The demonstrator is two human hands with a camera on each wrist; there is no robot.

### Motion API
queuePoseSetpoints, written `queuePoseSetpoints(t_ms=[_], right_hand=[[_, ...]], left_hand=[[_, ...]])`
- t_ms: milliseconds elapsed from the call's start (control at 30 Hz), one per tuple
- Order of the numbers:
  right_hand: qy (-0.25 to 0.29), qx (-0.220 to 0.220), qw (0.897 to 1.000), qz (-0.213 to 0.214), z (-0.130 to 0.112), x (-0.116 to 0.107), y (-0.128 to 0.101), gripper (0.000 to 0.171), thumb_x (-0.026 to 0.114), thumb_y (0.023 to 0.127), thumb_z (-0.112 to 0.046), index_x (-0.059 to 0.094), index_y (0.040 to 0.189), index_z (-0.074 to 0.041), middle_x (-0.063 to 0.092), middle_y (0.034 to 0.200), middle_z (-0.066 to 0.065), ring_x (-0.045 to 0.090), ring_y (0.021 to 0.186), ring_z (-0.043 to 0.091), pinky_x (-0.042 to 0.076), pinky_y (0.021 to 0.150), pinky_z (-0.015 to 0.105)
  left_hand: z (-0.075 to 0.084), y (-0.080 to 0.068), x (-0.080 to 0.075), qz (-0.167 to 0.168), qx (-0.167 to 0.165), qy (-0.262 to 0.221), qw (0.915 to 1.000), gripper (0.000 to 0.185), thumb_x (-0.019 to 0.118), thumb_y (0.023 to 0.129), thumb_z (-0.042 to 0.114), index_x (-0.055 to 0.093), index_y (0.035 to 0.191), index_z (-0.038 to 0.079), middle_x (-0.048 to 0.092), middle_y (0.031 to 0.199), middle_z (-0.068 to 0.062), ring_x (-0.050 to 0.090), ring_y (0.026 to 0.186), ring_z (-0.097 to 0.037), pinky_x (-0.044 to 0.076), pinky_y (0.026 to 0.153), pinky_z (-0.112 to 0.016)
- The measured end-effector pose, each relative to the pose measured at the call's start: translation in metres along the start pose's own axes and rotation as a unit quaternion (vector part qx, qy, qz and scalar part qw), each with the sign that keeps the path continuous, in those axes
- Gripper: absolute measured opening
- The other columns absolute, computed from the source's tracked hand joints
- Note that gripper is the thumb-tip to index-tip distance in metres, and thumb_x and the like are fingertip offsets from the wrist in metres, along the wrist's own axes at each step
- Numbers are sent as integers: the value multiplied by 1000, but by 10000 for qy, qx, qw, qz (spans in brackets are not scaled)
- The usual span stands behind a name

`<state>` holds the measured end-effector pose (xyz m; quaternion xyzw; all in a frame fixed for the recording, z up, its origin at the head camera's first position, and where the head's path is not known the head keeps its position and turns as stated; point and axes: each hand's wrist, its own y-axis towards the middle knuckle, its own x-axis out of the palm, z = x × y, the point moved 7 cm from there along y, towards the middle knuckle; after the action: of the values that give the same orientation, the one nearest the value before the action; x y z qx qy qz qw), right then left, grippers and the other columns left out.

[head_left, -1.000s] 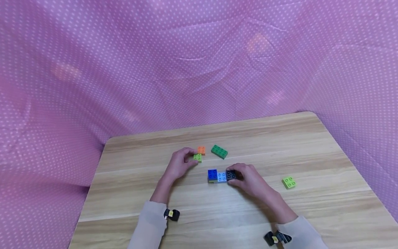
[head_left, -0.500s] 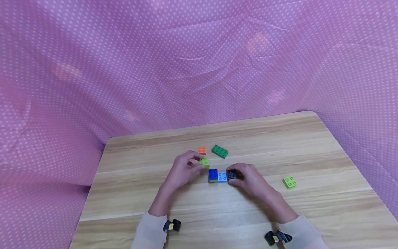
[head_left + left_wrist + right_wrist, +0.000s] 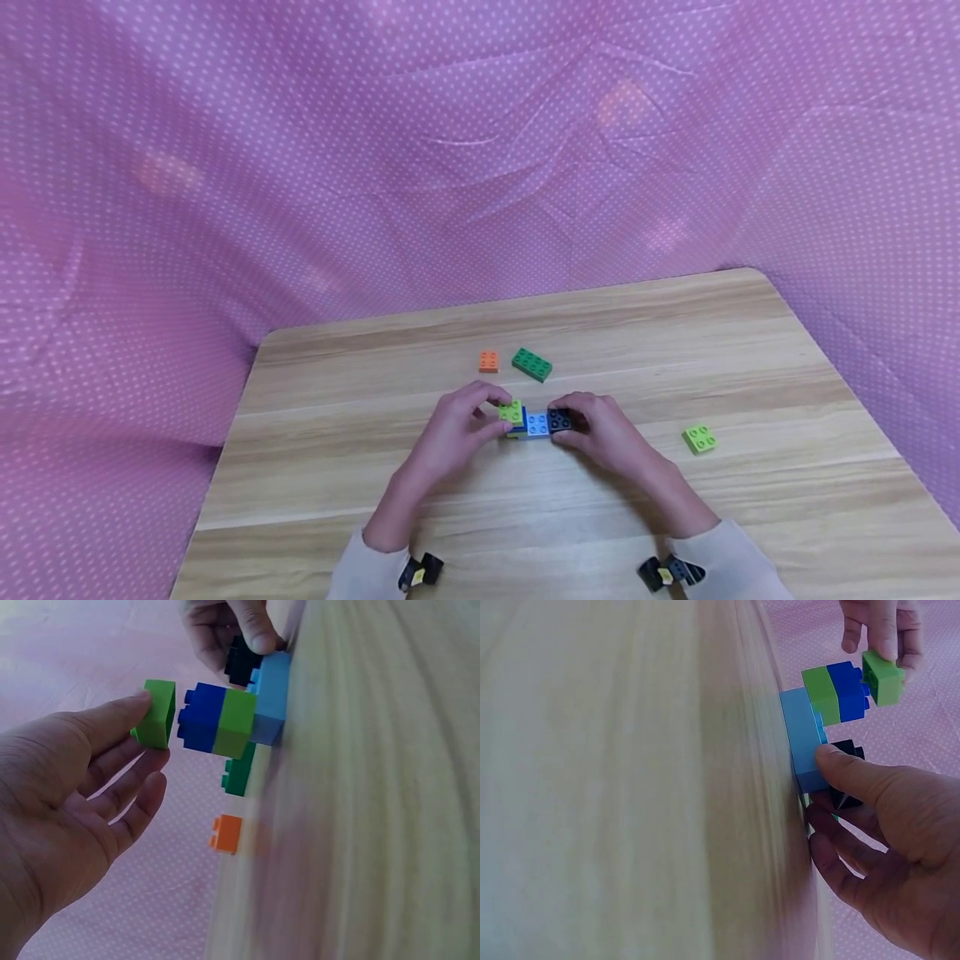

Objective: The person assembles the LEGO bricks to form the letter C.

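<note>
On the light wooden counter (image 3: pixel 525 517) stands a small build of plastic studded bricks, and everything else is placed here relative to it. The build has a long light-blue plastic brick (image 3: pixel 536 425) lying on the counter. On the blue brick's left end sits a square lime-green brick (image 3: pixel 236 724), and a square dark-blue brick (image 3: pixel 201 716) sits on top of that one. A square black brick (image 3: pixel 558 419) sits on the light-blue brick's right end.

The left hand (image 3: pixel 457 433) is just left of the build. Its grip pinches a small square lime-green plastic brick (image 3: pixel 511 410) between thumb and fingertips. In the left wrist view this brick hangs just above the dark-blue brick's studs with a narrow gap, not yet seated.

The right hand (image 3: pixel 603 433) is at the build's right end. Its grip is curled round the black brick and the light-blue brick's end, with the thumb pressed on the light-blue brick's side in the right wrist view.

Behind the build, near it, lie a small square orange plastic brick (image 3: pixel 488 361) and a long dark-green plastic brick (image 3: pixel 532 364). Well to the build's right lies another square lime-green plastic brick (image 3: pixel 698 438). A pink dotted cloth (image 3: pixel 480 150) hangs behind the counter.
</note>
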<state>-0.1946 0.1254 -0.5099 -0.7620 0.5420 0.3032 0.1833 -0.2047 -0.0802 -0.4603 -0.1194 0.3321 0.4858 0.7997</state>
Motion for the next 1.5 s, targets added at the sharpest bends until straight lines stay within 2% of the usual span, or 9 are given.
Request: queuePoseSetpoints(t_ms=[167,433,800,1000,1267,1500], right_hand=[[-45,46,10000,-3,1,1,0,39,80,85,-21,69,121,-16,68,118,-6,63,110,11,53,96,34],[-21,-29,10000,4,2,1,0,39,80,85,-20,69,121,-15,67,119,-6,63,109,10,53,94,33],[-29,-6,10000,-69,3,1,-1,39,80,85,-20,68,122,-16,67,119,-6,63,109,10,53,95,33],[21,25,10000,-44,4,1,-1,39,79,85,-20,69,122,-17,67,119,-8,62,108,8,53,94,32],[-114,-82,9999,49,5,-2,-2,39,81,84,-19,69,121,-16,68,118,-7,63,108,10,54,93,33],[-102,-173,9998,-63,2,1,1,38,79,86,-20,68,123,-15,67,119,-6,62,109,9,53,95,33]], left_hand=[[-4,-1,5,-52,-24,7,10000,30,77,87,24,66,116,27,62,111,17,64,101,-16,54,84,-27],[-2,2,9,-64,2,2,10000,29,76,87,24,66,115,27,62,111,17,65,100,-17,55,84,-26],[1,4,13,71,-215,21,9997,27,79,85,20,70,110,24,64,108,17,65,97,-15,55,82,-23],[1,5,13,164,-219,47,9996,28,81,82,17,73,108,23,67,105,15,65,97,-11,55,83,-22],[3,8,14,158,-231,118,9995,27,83,81,18,74,106,22,67,102,16,65,96,-16,54,82,-24],[0,5,12,121,-272,145,9995,27,82,82,19,73,107,23,65,103,16,65,97,-13,54,83,-23]])
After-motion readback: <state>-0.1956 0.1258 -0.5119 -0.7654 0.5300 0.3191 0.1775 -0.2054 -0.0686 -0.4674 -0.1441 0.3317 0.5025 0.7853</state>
